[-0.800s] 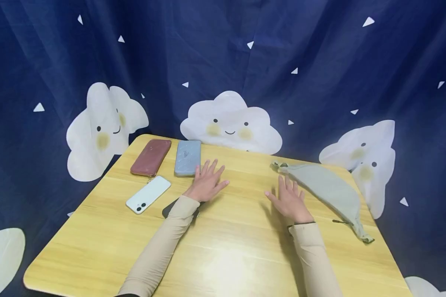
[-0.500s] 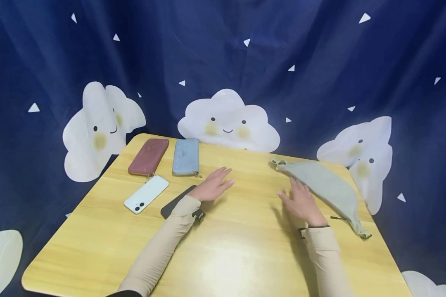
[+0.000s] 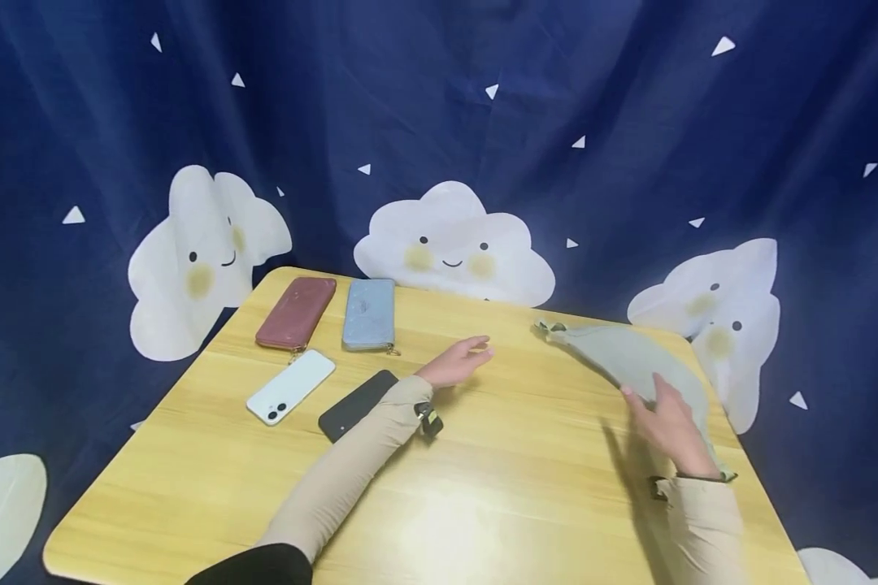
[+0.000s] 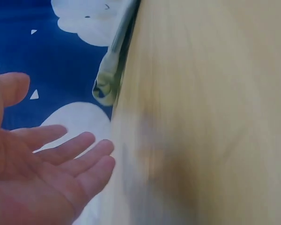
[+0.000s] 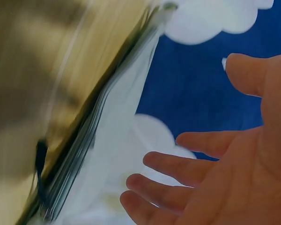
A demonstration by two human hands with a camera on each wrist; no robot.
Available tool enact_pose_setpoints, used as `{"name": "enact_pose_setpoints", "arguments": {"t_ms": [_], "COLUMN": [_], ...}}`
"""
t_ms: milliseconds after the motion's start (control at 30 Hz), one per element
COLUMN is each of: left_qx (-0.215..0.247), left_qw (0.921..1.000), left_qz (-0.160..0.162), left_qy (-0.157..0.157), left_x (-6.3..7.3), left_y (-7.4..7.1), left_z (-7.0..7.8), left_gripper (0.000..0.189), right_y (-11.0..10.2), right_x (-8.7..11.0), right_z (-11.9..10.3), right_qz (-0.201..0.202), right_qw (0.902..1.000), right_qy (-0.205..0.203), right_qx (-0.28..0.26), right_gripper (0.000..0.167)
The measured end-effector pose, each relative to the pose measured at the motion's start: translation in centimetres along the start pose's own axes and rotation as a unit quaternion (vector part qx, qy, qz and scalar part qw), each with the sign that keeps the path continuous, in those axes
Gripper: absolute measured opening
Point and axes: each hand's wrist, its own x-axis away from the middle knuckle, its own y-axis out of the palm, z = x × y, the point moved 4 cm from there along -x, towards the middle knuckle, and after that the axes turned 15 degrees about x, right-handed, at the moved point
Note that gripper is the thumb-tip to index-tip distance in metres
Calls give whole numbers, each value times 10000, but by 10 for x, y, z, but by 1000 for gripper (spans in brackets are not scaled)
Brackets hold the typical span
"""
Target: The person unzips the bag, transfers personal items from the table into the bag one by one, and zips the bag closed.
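A flat, crescent-shaped grey-green cloth bag (image 3: pixel 629 351) lies along the table's right side, with a knotted strap end toward the back. Over its near half hovers my right hand (image 3: pixel 671 424), thumb and fingers spread, hiding part of it. In the right wrist view the hand (image 5: pixel 215 173) has nothing in its palm; the bag's zipped edge (image 5: pixel 86 136) and dark zipper pull (image 5: pixel 41 157) show beside it. My left hand (image 3: pixel 455 364) is above the middle of the table, fingers loosely extended and holding nothing. The left wrist view shows its bare palm (image 4: pixel 37 173).
A dark red wallet (image 3: pixel 296 313) and a light blue wallet (image 3: pixel 369 315) lie at the back left. Nearer are a white phone (image 3: pixel 300 382) and a black phone (image 3: pixel 358 404), partly under the left forearm. A blue cloud-print curtain (image 3: pixel 439 106) hangs behind the table (image 3: pixel 512 479).
My right hand has moved right, from beside the bag to over it. My left hand has also moved right, away from the blue wallet, uncovering more of the black phone.
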Motion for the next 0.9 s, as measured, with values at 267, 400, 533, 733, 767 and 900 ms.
{"name": "enact_pose_setpoints", "arguments": {"t_ms": [267, 400, 533, 733, 767, 900], "left_qx": [1027, 1461, 1877, 2647, 2727, 3137], "left_qw": [9939, 9880, 9806, 9612, 9586, 9455], "left_qz": [299, 386, 449, 627, 674, 701], "left_qy": [-266, -303, -344, -465, -476, -518], "left_x": [-36, -46, -56, -66, -67, -73], "left_y": [25, 39, 52, 66, 68, 74], "left_z": [-1, 3, 8, 12, 12, 7], "left_gripper": [65, 64, 65, 63, 63, 65], "right_y": [-7, -6, -5, 4, 6, 11], "right_x": [13, 17, 18, 18, 18, 17], "right_z": [54, 73, 91, 108, 110, 112], "right_qz": [-147, -368, -607, -838, -843, -799], "right_qw": [9980, 9948, 9899, 9853, 9850, 9850], "right_qy": [612, 939, 1267, 1478, 1495, 1520], "right_qx": [-39, -114, -171, -166, -185, -175], "right_gripper": [94, 93, 96, 99, 99, 99]}}
